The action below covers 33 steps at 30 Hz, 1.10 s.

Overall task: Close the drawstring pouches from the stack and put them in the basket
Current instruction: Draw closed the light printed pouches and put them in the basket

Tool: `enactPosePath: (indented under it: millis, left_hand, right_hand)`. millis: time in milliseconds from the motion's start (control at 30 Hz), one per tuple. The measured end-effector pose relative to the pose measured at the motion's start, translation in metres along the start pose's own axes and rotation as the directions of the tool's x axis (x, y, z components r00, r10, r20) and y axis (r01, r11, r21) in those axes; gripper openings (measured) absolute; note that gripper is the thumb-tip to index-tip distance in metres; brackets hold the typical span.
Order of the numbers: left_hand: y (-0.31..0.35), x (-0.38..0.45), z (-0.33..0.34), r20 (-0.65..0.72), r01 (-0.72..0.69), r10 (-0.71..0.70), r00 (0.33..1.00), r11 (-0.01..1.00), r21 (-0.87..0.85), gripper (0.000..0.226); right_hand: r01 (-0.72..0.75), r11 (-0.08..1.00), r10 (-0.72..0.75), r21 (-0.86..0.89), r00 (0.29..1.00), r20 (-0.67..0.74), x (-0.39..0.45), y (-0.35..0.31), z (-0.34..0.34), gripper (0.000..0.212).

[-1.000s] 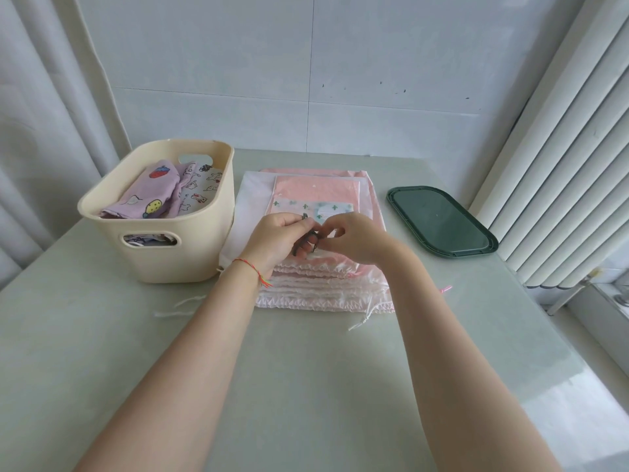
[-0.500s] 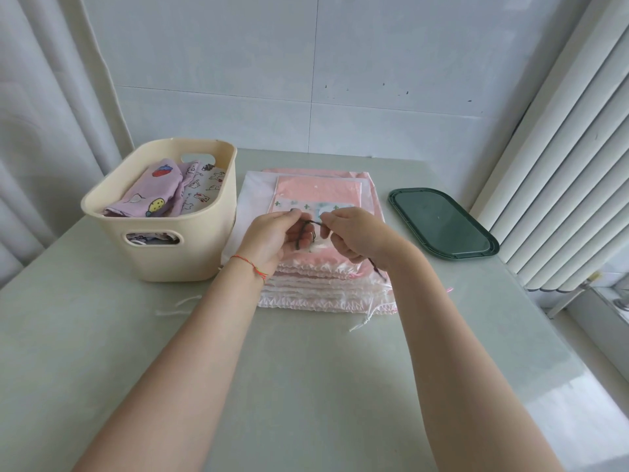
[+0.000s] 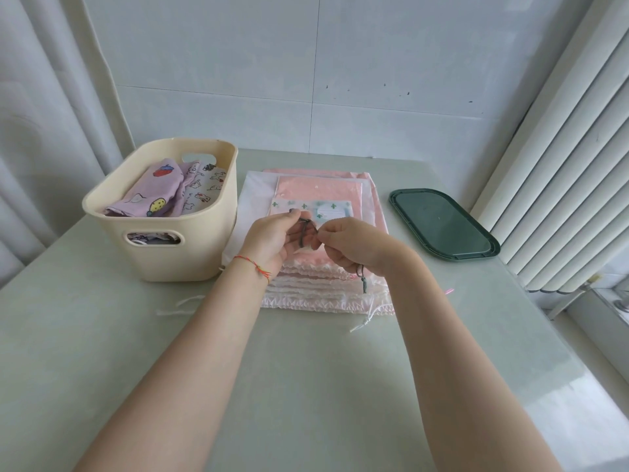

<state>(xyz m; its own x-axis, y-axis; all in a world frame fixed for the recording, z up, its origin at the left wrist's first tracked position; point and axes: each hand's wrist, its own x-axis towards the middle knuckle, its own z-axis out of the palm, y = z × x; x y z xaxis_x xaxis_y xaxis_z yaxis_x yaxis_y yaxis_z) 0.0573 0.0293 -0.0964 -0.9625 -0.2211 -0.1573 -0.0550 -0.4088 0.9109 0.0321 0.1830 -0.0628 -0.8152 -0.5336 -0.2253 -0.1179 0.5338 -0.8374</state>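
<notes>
Both hands work over the stack of pink and white drawstring pouches (image 3: 326, 284). Left hand (image 3: 272, 238) and right hand (image 3: 354, 243) each pinch the thin dark cord (image 3: 304, 229) of the small cactus-print pouch (image 3: 311, 210), which lies on top of the stack just beyond the pinch. Loose cord tail (image 3: 363, 279) hangs below the right wrist. Cream plastic basket (image 3: 160, 240) stands left of the grip, already holding printed pouches; dark green oval lid (image 3: 442, 224) lies to its right

Risk, as judged: cord slips from fingertips, or uneven pull leaves the mouth half open; tail may snag lower pouches
</notes>
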Motion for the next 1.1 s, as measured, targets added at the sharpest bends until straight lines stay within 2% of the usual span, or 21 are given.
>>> enactPosePath:
  millis: [100, 233, 333, 467, 567, 633, 667, 733, 767, 800, 833, 900, 933, 1100]
  left_hand:
    - [0.001, -0.002, 0.002, 0.002, 0.000, 0.000, 1.000, 1.000, -0.020, 0.026]
    - [0.002, -0.003, 0.003, 0.009, -0.015, 0.015, 1.000, 1.000, -0.008, 0.025]
    - [0.002, -0.002, 0.001, 0.048, -0.005, 0.006, 0.999, 1.000, -0.016, 0.024]
    - [0.004, -0.007, -0.001, 0.150, -0.017, 0.007, 0.989, 0.998, 0.063, 0.005]
    - [0.006, -0.008, -0.001, 0.127, -0.044, 0.028, 0.991, 0.991, 0.124, 0.018]
    - [0.006, -0.007, -0.001, 0.093, -0.065, 0.049, 0.994, 0.982, 0.178, 0.020]
    - [0.006, -0.007, 0.000, 0.083, -0.073, 0.057, 0.995, 0.977, 0.201, 0.021]
    - [0.005, -0.007, 0.000, 0.077, -0.099, 0.082, 0.994, 0.962, 0.253, 0.022]
    - [0.005, -0.007, 0.000, 0.081, -0.113, 0.094, 0.992, 0.954, 0.277, 0.022]
    - [0.006, -0.007, 0.001, 0.089, -0.127, 0.105, 0.990, 0.947, 0.296, 0.022]
    - [0.006, -0.008, 0.002, 0.099, -0.142, 0.117, 0.988, 0.939, 0.313, 0.022]
    - [0.006, -0.010, 0.003, 0.116, -0.174, 0.142, 0.983, 0.926, 0.336, 0.025]
    - [0.006, -0.010, 0.004, 0.115, -0.189, 0.158, 0.981, 0.917, 0.351, 0.026]
    - [0.001, -0.008, 0.002, 0.055, -0.285, 0.303, 0.951, 0.801, 0.527, 0.025]
  right_hand:
    - [-0.033, 0.999, 0.034, 0.019, 0.998, -0.057, 0.001, -0.002, 0.000, 0.023]
    - [0.011, 0.993, -0.025, -0.114, 0.992, -0.125, 0.003, -0.005, 0.001, 0.027]
    - [-0.007, 0.990, -0.012, -0.143, 0.991, -0.135, 0.003, -0.004, 0.001, 0.027]
    - [-0.037, 0.976, 0.005, -0.213, 0.989, -0.150, 0.004, -0.003, 0.002, 0.029]
    - [-0.047, 0.978, 0.022, -0.204, 0.992, -0.122, 0.004, -0.004, 0.001, 0.027]
    - [-0.046, 0.958, -0.001, -0.284, 0.987, -0.163, 0.006, -0.004, -0.002, 0.026]
    - [-0.035, 0.934, -0.058, -0.357, 0.968, -0.245, 0.009, -0.003, -0.003, 0.027]
    - [0.005, 0.876, -0.244, -0.482, 0.868, -0.432, 0.009, -0.002, -0.006, 0.024]
    - [0.053, 0.870, -0.316, -0.490, 0.823, -0.472, 0.008, -0.003, -0.006, 0.019]
    - [0.114, 0.887, -0.340, -0.448, 0.817, -0.466, 0.006, -0.003, -0.005, 0.020]
    - [0.169, 0.921, -0.317, -0.352, 0.849, -0.422, 0.005, -0.004, -0.003, 0.028]
    - [0.176, 0.969, -0.222, -0.173, 0.929, -0.295, 0.003, -0.004, 0.004, 0.038]
    - [0.158, 0.976, -0.194, -0.150, 0.944, -0.269, 0.005, -0.002, 0.008, 0.038]
    - [0.134, 0.991, -0.135, -0.026, 0.924, -0.359, 0.011, 0.005, 0.009, 0.027]
